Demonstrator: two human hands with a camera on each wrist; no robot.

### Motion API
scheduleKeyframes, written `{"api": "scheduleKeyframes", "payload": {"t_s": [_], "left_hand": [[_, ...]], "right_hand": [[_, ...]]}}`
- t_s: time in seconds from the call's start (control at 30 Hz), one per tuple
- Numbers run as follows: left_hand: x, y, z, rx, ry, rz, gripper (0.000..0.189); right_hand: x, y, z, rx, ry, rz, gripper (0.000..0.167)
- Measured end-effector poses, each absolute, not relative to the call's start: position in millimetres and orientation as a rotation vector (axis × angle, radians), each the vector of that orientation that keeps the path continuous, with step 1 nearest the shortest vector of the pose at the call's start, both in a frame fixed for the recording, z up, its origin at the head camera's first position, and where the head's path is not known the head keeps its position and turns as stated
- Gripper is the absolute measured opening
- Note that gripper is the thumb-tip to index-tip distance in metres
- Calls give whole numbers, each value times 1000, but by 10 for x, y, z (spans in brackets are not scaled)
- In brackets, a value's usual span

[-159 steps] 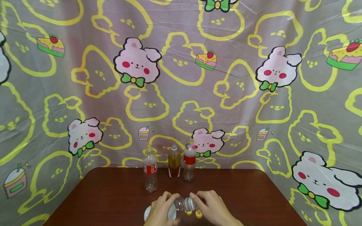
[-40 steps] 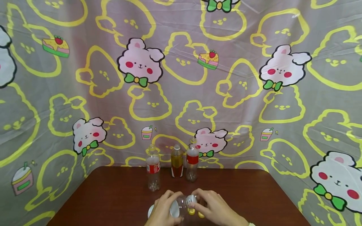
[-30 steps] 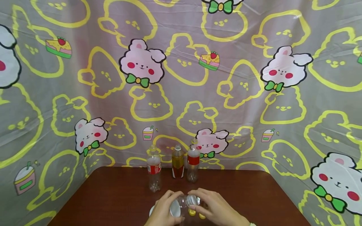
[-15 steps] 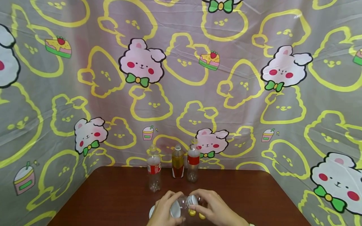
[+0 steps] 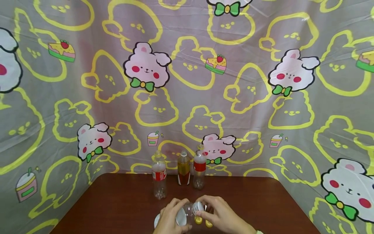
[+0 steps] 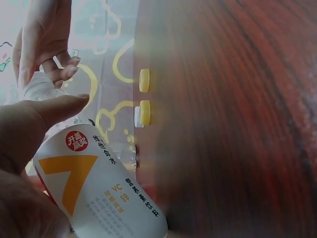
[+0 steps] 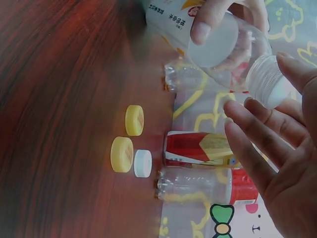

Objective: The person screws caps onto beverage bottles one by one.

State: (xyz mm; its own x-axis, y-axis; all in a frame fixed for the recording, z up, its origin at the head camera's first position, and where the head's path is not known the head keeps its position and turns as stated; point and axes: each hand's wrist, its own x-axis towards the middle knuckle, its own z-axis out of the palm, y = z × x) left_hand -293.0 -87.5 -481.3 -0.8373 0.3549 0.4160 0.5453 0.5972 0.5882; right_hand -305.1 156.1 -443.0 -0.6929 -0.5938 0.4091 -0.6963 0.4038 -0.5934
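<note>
One white-labelled bottle (image 6: 106, 186), contents unclear, in left fingers (image 7: 207, 19)

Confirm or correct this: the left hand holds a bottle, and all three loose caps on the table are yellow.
Wrong on colour: the right wrist view shows two yellow caps and one white cap. The left hand does hold the bottle.

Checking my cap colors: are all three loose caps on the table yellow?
No, the right wrist view shows two yellow caps and one white cap on the table.
</note>
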Motion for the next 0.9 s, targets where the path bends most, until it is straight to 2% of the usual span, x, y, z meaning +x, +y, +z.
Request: {"api": "scheduleKeyframes", "payload": {"t_s": [0.9], "left_hand": [[-2923,-907,-4814,-809,-2583,-988,69]], "right_hand": [[-2988,1567,-4410,1235,-2507,1219,24]]}}
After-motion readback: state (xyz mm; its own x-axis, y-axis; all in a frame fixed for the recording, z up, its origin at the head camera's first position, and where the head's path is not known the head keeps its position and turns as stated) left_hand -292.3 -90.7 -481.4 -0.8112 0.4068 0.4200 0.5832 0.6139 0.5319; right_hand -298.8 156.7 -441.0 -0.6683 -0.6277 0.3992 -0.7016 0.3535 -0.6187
